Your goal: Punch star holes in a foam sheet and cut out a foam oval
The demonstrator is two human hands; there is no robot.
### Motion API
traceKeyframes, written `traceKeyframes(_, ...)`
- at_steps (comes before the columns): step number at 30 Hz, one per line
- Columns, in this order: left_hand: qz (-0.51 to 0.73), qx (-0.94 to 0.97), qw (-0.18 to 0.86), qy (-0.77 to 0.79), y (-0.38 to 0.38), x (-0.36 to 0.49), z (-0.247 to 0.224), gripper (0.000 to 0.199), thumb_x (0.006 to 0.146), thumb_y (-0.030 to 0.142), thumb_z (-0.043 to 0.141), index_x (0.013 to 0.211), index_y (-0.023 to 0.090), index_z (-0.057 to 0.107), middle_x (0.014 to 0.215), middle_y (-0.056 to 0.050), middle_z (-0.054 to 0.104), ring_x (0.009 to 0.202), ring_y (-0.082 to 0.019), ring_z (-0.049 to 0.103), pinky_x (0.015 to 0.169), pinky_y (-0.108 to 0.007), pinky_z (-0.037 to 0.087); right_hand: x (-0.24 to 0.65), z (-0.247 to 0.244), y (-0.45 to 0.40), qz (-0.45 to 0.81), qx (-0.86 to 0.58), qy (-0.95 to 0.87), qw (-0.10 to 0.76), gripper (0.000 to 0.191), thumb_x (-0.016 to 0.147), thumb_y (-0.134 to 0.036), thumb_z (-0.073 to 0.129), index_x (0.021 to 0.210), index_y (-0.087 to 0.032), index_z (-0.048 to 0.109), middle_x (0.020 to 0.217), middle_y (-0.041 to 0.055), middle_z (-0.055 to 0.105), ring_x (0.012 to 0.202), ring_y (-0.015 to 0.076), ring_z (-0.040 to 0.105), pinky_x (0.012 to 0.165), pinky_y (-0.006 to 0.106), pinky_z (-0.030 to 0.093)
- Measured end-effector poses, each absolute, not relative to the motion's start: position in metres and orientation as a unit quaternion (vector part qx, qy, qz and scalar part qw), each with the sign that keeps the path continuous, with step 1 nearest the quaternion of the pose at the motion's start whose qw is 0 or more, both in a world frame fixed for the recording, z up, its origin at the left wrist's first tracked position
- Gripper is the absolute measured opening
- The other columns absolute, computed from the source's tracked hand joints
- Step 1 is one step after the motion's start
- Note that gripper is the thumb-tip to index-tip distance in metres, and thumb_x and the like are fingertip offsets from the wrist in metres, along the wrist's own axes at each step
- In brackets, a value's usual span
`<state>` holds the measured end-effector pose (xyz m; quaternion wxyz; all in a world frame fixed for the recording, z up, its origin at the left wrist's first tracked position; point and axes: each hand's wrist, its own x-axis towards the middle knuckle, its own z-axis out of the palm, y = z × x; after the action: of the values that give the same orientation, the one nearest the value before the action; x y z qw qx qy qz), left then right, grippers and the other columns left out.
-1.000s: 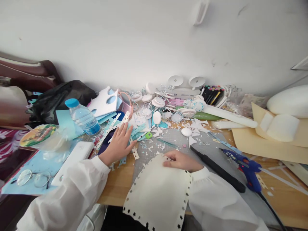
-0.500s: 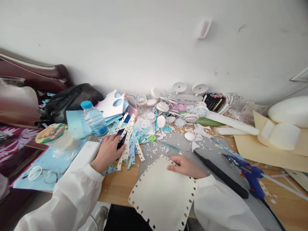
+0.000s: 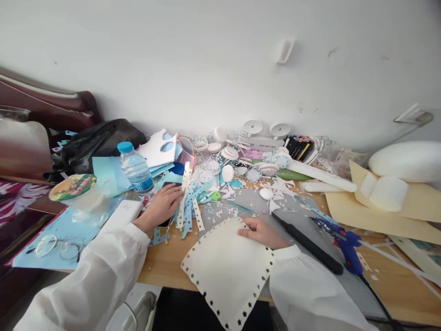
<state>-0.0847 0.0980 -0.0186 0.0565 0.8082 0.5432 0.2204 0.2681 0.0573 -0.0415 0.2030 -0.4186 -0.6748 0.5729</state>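
Note:
My right hand (image 3: 261, 232) pinches the top corner of a cream foam-like sheet (image 3: 225, 262) between thumb and fingers. Small flower-shaped holes are punched along the sheet's edges, and its lower part hangs over the table's front edge. My left hand (image 3: 161, 206) lies with its fingers stretched out over a dark phone (image 3: 171, 185), which it partly hides. Just right of those fingers is a pile of punched strips, with cream strips (image 3: 184, 195) on top of light blue ones (image 3: 189, 219).
A water bottle (image 3: 135, 168), white box (image 3: 123, 215) and eyeglasses (image 3: 58, 248) lie to the left. Rightward are a black rod-like tool (image 3: 306, 243) and a blue glue gun (image 3: 344, 243) with its cord. White discs (image 3: 230, 152) and scraps crowd the back by the wall.
My left hand has slid the cream strips rightward, uncovering more of the phone. My right hand still grips the sheet, which has turned slightly. The whole view has shifted a little.

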Motion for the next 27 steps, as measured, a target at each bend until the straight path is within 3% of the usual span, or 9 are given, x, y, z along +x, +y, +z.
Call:
traceKeyframes(3,0.22,0.815,0.081,0.53,0.099,-0.079,-0.017,0.041,0.094,0.03,0.031,0.12,0.018,0.061,0.119,-0.005,0.069,0.112,-0.019,0.063,0.098,-0.03,0.048,0.268,-0.042,0.057,0.558,-0.421,-0.684,0.207,0.035,0.08,-0.055,0.061,0.085,-0.02,0.065,0.083,0.0021,0.069,0.075,0.0186,0.062,0.065,0.027,0.046)
traceKeyframes(5,0.227,0.8,0.074,0.55,0.099,-0.082,-0.013,0.045,0.096,0.028,0.023,0.125,0.015,0.055,0.118,-0.008,0.068,0.103,-0.017,0.066,0.091,-0.027,0.051,0.268,-0.042,0.057,0.551,-0.423,-0.688,0.21,0.035,0.081,-0.054,0.06,0.085,-0.02,0.065,0.082,0.0016,0.068,0.073,0.018,0.061,0.063,0.027,0.045)
traceKeyframes(9,0.212,0.758,0.008,0.616,0.1,-0.093,-0.007,0.044,0.091,0.029,0.03,0.123,0.008,0.052,0.118,-0.017,0.062,0.111,-0.026,0.06,0.098,-0.038,0.046,0.267,-0.042,0.057,0.54,-0.428,-0.691,0.218,0.033,0.081,-0.052,0.06,0.08,-0.02,0.065,0.078,0.0009,0.067,0.07,0.0172,0.059,0.061,0.026,0.043)
traceKeyframes(13,0.147,0.717,-0.048,0.68,0.095,-0.085,-0.006,0.055,0.084,0.047,0.048,0.117,0.004,0.053,0.107,-0.024,0.061,0.109,-0.04,0.056,0.093,-0.05,0.045,0.266,-0.042,0.057,0.535,-0.428,-0.695,0.217,0.031,0.081,-0.051,0.06,0.081,-0.02,0.066,0.077,0.0009,0.066,0.07,0.0174,0.058,0.062,0.026,0.043)
traceKeyframes(19,0.042,0.641,-0.062,0.764,0.093,-0.06,-0.004,0.057,0.083,0.056,0.047,0.11,0.007,0.052,0.091,-0.022,0.063,0.085,-0.042,0.064,0.065,-0.044,0.051,0.266,-0.042,0.055,0.498,-0.457,-0.712,0.191,0.032,0.082,-0.051,0.058,0.078,-0.021,0.067,0.074,0.0011,0.066,0.071,0.0181,0.059,0.061,0.025,0.042)
traceKeyframes(27,0.036,0.632,-0.056,0.772,0.094,-0.058,-0.002,0.06,0.085,0.053,0.047,0.127,0.01,0.042,0.097,-0.018,0.064,0.092,-0.039,0.065,0.068,-0.04,0.05,0.265,-0.032,0.053,0.488,-0.461,-0.719,0.181,0.031,0.083,-0.047,0.058,0.079,-0.018,0.069,0.072,0.0018,0.066,0.067,0.0174,0.057,0.059,0.025,0.042)
